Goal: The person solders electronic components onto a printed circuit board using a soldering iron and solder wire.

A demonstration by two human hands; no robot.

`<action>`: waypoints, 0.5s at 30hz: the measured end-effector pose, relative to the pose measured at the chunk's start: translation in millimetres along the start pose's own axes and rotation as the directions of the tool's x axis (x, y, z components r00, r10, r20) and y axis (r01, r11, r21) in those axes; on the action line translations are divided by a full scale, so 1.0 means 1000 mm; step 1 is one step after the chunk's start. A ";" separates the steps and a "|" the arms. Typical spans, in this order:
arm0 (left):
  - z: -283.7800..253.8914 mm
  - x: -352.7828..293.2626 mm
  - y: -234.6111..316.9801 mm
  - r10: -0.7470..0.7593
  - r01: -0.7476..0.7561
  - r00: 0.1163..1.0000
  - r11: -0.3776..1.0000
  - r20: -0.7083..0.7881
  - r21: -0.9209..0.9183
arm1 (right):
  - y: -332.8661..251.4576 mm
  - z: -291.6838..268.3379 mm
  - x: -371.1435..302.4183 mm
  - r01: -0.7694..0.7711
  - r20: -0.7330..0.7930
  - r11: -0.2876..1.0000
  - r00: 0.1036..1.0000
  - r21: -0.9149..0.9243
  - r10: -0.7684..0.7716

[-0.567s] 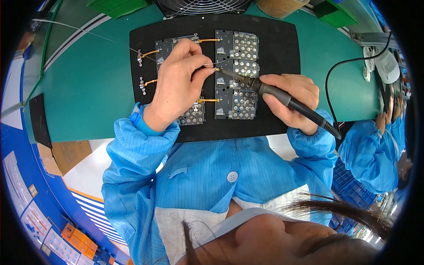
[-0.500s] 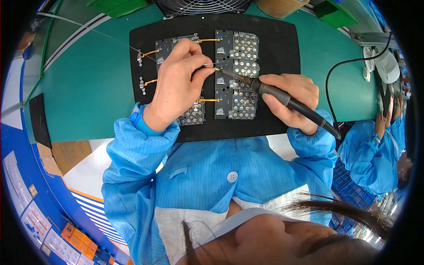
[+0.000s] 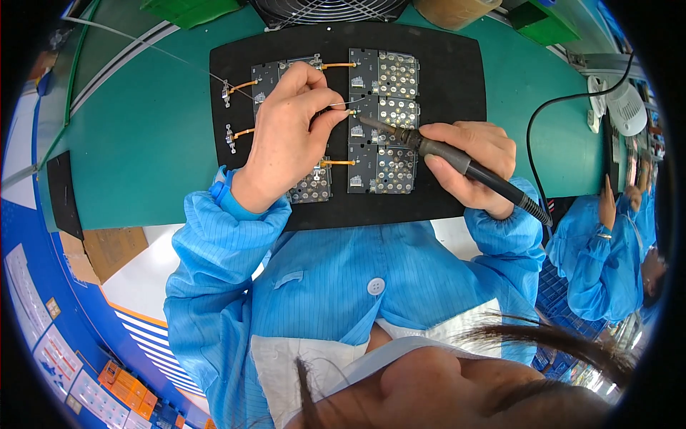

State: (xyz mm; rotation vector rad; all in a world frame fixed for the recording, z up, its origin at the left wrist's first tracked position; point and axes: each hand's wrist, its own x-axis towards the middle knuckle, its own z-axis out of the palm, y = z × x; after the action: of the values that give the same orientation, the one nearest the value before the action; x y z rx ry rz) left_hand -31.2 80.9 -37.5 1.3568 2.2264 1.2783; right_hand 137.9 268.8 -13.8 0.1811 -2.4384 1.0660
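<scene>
My left hand (image 3: 289, 136) is closed in a pinch over the left boards, holding a thin solder wire (image 3: 349, 104) whose free end sticks out to the right. A short cable end shows at its fingertips, by the middle right circuit board (image 3: 359, 132). My right hand (image 3: 477, 154) grips a black soldering iron (image 3: 451, 152), its tip pointing left, just right of that cable end. The upper right circuit board (image 3: 364, 64) and lower right circuit board (image 3: 363, 168) each have an orange cable attached. Part of the left boards (image 3: 312, 189) is hidden under my left hand.
Everything lies on a black mat (image 3: 443, 79) over a green table (image 3: 150, 136). A fan (image 3: 329, 11) and green bins (image 3: 187, 11) stand at the back. The iron's cord (image 3: 532, 129) loops on the right, where a co-worker's blue sleeves (image 3: 600, 250) show.
The iron's tip has shifted slightly right and down, away from the cable end. My left hand stays in place. At the far right, the co-worker's arms have moved.
</scene>
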 end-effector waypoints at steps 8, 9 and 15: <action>0.000 0.000 -0.002 0.019 -0.019 1.000 1.000 -0.010 -0.002 | -0.004 -0.006 0.003 -0.009 0.035 1.000 0.999 -0.022 0.010; 0.000 0.000 -0.002 0.021 -0.021 1.000 1.000 -0.011 -0.007 | -0.005 -0.007 0.003 -0.007 0.036 1.000 0.999 -0.022 0.008; -0.006 0.000 0.000 0.015 -0.014 1.000 0.999 0.010 -0.044 | -0.012 -0.022 -0.001 -0.067 -0.055 0.994 0.997 -0.086 0.062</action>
State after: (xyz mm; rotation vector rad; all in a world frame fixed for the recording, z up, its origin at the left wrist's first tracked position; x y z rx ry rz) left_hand -34.9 77.5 -33.8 1.3628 2.1720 1.3146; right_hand 150.8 276.3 7.0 0.0458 -2.4528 0.9762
